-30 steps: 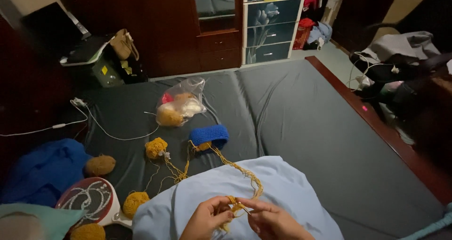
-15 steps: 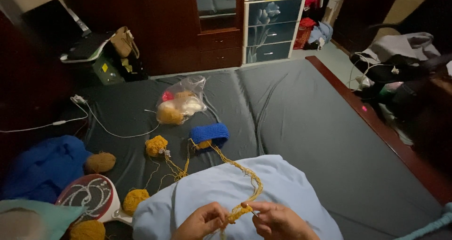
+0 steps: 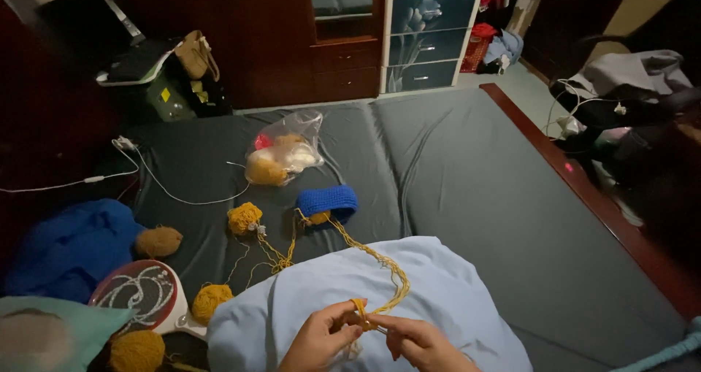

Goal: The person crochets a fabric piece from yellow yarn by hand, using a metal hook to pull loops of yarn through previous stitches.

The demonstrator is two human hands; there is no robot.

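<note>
1. The left hand (image 3: pixel 321 338) and right hand (image 3: pixel 420 343) met at the bottom of the view, fingertips pinched together on a small knot of mustard yarn (image 3: pixel 359 315); both grips were clamped on the strands, not spread.
2. The hands worked over a pale blue cloth (image 3: pixel 438 284) draped across the person's lap.
3. From the pinch, a loose strand (image 3: pixel 391 273) looped up over the cloth and ran back to a blue crocheted piece (image 3: pixel 328 200) lying on the dark grey bedsheet (image 3: pixel 475 167).
4. Just beside that piece sat a small mustard yarn ball (image 3: pixel 244 217), with thin threads tangled between the two.
5. Farther out lay more mustard balls (image 3: pixel 210 299), a round racket-shaped swatter (image 3: pixel 139 292), a blue garment (image 3: pixel 69 244) and a clear plastic bag of yarn (image 3: pixel 281 153); a white cable (image 3: pixel 175 189) crossed the sheet.
6. Judgement on risk: the strand looked slack and doubled on itself, so a pull could snarl it with the tangled threads near the small ball.
7. A sharp tug might also drag the blue crocheted piece across the sheet, or slip the knot from the fingertips, since the hold was only a light pinch.
8. The dim light made fine strands hard to separate.
</note>
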